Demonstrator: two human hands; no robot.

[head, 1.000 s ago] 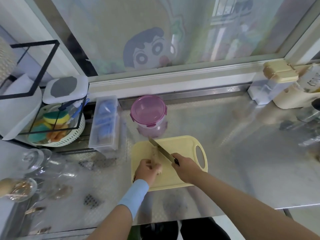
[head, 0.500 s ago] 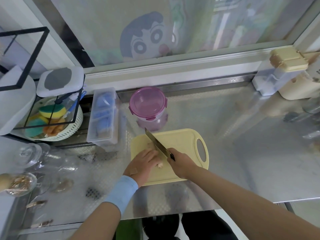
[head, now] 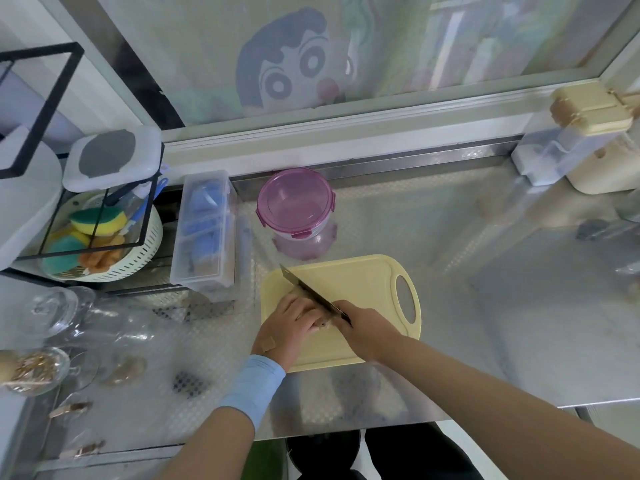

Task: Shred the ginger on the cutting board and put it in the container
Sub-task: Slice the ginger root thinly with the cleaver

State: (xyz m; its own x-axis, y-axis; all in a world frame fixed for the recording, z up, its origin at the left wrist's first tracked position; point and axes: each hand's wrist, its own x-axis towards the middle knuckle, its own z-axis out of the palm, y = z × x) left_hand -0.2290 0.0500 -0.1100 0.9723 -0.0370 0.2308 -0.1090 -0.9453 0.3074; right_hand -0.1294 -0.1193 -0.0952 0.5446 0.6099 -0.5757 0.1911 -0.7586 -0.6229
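The single wide-angle view sits on the person's head, above the near edge of the steel counter (head: 467, 254). It faces forward and steeply down toward the frosted window (head: 450, 46) along the top of the frame. The yellow cutting board (head: 360, 282) lies close, just below centre. The left forearm (head: 214, 434) and right forearm (head: 485, 386) enter from the bottom edge.

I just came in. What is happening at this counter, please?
A person is cutting ginger on the yellow cutting board. The left hand holds the piece down with curled fingers, and the right hand grips a knife, its blade close beside the left fingers. The round container stands behind the board with its purple lid on.
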